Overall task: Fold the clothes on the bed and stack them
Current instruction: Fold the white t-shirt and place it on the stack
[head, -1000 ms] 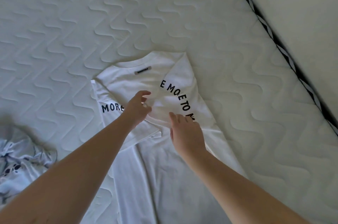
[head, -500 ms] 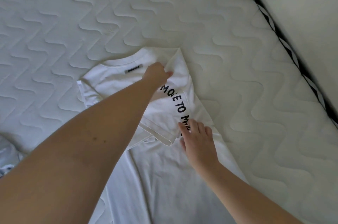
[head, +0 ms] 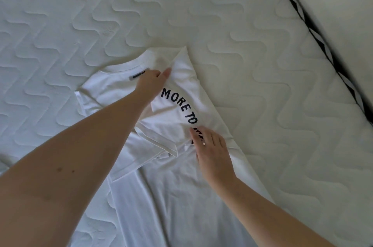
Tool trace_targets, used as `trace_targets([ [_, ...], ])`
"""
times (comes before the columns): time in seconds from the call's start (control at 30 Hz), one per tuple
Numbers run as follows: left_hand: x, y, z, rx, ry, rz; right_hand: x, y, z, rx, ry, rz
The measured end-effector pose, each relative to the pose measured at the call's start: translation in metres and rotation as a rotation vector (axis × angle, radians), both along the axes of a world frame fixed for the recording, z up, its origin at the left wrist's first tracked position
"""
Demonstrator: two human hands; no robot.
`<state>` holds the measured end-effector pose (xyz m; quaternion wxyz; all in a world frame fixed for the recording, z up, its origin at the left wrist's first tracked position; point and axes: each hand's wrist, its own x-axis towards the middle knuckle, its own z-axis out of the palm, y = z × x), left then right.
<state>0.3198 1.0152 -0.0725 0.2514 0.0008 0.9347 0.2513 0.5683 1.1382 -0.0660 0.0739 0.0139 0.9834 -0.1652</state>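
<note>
Head view, what's on the bed?
— A white T-shirt (head: pixel 171 196) lies flat on the quilted mattress (head: pixel 262 65), its right side folded inward.
— And the hands?
— The left hand (head: pixel 151 83) presses near the collar label (head: pixel 138 75), fingers mostly together. The right hand (head: pixel 212 154) lies flat on the fold, fingers straight and slightly apart.

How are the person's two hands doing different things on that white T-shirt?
The left hand reaches far up near the collar label, above the lettering; the right hand lies nearer, fingers straight, flat over the lettering's lower end. Left fingers are mostly hidden; right fingers show plainly. Both touch the T-shirt.
</note>
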Motion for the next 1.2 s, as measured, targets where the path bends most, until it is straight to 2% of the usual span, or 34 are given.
trace_targets([
  [0.07, -0.004, 0.001, 0.003, 0.027, -0.051, -0.03, 0.0, 0.003, -0.001, -0.021, 0.016, -0.025],
  [0.17, -0.015, 0.011, 0.009, 0.092, -0.008, -0.069, -0.001, 0.007, -0.002, -0.057, 0.06, -0.023],
  [0.3, -0.038, 0.042, 0.023, 0.143, 0.02, -0.095, 0.001, 0.012, -0.004, 0.045, 0.068, -0.081],
  [0.47, -0.062, 0.086, 0.031, -0.062, -0.119, -0.132, 0.009, 0.026, -0.003, 0.087, -0.045, -0.285],
  [0.57, -0.064, 0.1, 0.033, -0.271, -0.147, -0.269, 0.007, 0.04, 0.0, -0.126, -0.131, -0.461],
  [0.63, -0.065, 0.105, 0.032, -0.32, -0.135, -0.33, 0.001, 0.051, -0.001, -0.298, -0.17, -0.54],
  [0.7, -0.069, 0.104, 0.027, -0.231, -0.157, -0.255, -0.006, 0.062, -0.005, -0.425, -0.221, -0.602],
  [0.83, -0.073, 0.095, 0.013, -0.072, -0.128, -0.035, -0.014, 0.079, -0.011, -0.405, -0.339, -0.613],
  [0.97, -0.07, 0.092, -0.001, -0.026, -0.012, -0.028, -0.013, 0.086, -0.011, -0.217, -0.435, -0.636],
  [1.03, -0.068, 0.088, -0.007, 0.025, 0.001, -0.034, -0.007, 0.086, -0.01, -0.151, -0.421, -0.616],
  [1.2, -0.059, 0.074, -0.003, 0.144, -0.12, -0.113, 0.003, 0.087, -0.015, -0.255, -0.351, -0.534],
])
